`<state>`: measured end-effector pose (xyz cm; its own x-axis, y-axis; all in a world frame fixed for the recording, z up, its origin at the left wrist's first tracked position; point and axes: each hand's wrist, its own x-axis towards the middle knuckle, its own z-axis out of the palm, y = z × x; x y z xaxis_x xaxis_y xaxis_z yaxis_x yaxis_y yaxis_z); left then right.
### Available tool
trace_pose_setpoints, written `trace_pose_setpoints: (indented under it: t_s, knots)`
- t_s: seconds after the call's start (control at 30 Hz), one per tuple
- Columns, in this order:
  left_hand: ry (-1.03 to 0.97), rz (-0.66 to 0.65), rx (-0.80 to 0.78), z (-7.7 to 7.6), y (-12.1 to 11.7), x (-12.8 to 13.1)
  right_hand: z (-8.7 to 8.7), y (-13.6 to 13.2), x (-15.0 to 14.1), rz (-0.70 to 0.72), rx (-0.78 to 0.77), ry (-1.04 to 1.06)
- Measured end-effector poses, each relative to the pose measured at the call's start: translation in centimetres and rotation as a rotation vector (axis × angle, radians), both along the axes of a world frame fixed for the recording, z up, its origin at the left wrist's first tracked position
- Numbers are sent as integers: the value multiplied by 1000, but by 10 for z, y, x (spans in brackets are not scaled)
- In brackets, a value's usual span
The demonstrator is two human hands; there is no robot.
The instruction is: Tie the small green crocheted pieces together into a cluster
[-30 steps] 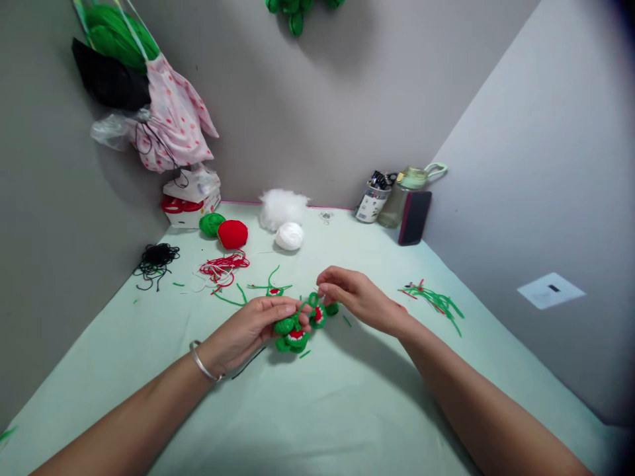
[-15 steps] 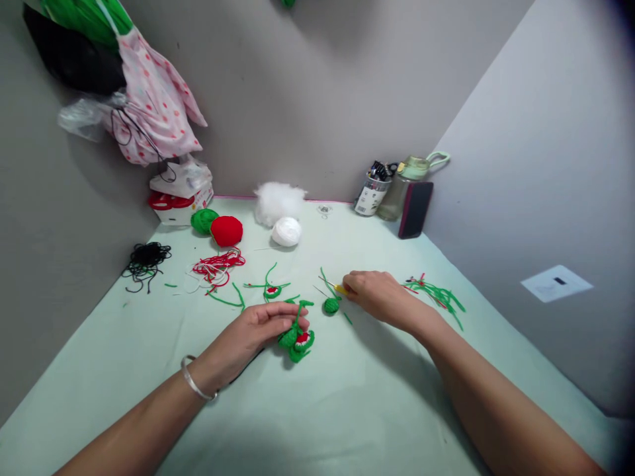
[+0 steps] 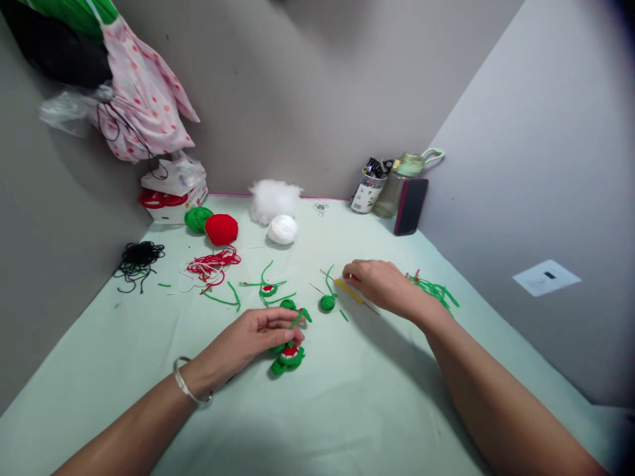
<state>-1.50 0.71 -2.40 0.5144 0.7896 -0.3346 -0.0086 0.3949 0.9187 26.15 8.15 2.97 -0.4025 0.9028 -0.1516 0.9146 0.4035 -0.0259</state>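
My left hand [image 3: 248, 338] is closed in a pinch on a green crochet piece with a red and white middle [image 3: 288, 355], which rests on the pale green table [image 3: 347, 396]. A green strand runs up from it past my fingertips. My right hand [image 3: 384, 285] lies farther right with its fingers curled over a yellow-handled crochet hook [image 3: 348, 290] that lies on the table. A small green crochet ball [image 3: 327, 303] with a yarn tail sits between my hands, touching neither.
Green [image 3: 198, 218], red [image 3: 221, 229] and white [image 3: 282, 229] yarn balls and white stuffing [image 3: 274, 198] sit at the back. Black [image 3: 136, 258], red [image 3: 213, 264] and green [image 3: 434, 291] yarn scraps lie about. A pen cup [image 3: 366, 192], bottle [image 3: 397, 188] and phone [image 3: 409, 206] stand by the right wall.
My right hand let go of the crochet pieces, moved right and closed over the hook. My left hand drew the green piece down toward me. The small green ball now lies alone on the table.
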Motion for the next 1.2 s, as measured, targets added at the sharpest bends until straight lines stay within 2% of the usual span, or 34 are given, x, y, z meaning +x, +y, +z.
trace_pose_setpoints:
  t_s: [0.13,0.2,0.27,0.33,0.4,0.47,0.57,0.63,0.73,0.83,0.93,1.0,1.07,1.2]
  knots:
    - [61,-33,63,0,-4,5,-1,-3,-23,71,94,135]
    - [118,-49,135,2,-5,8,-3,-5,-38,111,60,41]
    - [233,-64,307,6,-3,7,-3,-8,-52,147,26,-69]
    - [412,-56,586,10,1,0,-2,-11,-61,178,19,-147]
    - [591,66,817,12,9,-11,0,-13,-65,197,18,-189]
    - [702,165,948,12,18,-24,2,-15,-66,209,13,-205]
    - [806,198,1056,10,34,-37,1,-14,-64,208,20,-198]
    - [844,166,1091,7,45,-40,-2,-13,-63,203,20,-179]
    - [898,39,1145,5,61,-37,-5,-10,-61,189,-4,-146]
    - [960,-30,1161,7,74,-33,-8,-9,-57,185,-1,-70]
    - [915,36,1074,16,78,-34,-11,-7,-50,129,26,108]
    - [858,133,931,25,77,-36,-13,-4,-47,64,7,294]
    - [754,186,808,33,74,-39,-16,1,-45,1,-67,518]
    - [482,237,685,44,66,-38,-17,6,-48,-80,-304,968]
